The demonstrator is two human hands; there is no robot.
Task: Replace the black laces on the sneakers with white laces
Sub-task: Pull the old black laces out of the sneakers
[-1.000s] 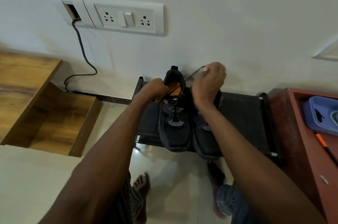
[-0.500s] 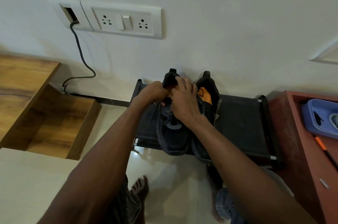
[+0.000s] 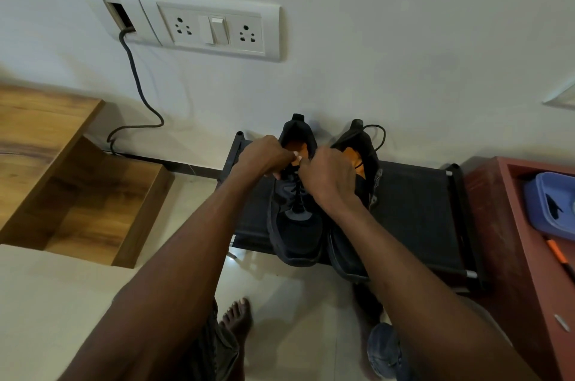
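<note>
Two black sneakers stand side by side, toes toward the person, on a low black shoe rack (image 3: 417, 209) against the wall. Both hands work at the top eyelets of the left sneaker (image 3: 295, 222). The left hand (image 3: 264, 156) has its fingers curled in a pinch at the upper lacing, and the right hand (image 3: 326, 175) is curled the same way just beside it, fingertips nearly meeting. Each seems to hold a bit of the black lace (image 3: 297, 194), though the exact grip is hidden behind the knuckles. That lace is threaded through the lower eyelets. On the right sneaker (image 3: 357, 162) a loose black lace loops out behind the heel. No white laces are in sight. The work looks early, with the black lace being drawn out row by row. The main risk is the shoe shifting. It rests unsecured near the rack's front edge, with its toe over that edge. A hard tug toward the person could slide it off onto the floor tiles (image 3: 295, 303). Pulling one end alone could jam the tip in an eyelet, or cinch the lower rows tighter instead of freeing them. The right forearm crosses over the right sneaker and could nudge it.
</note>
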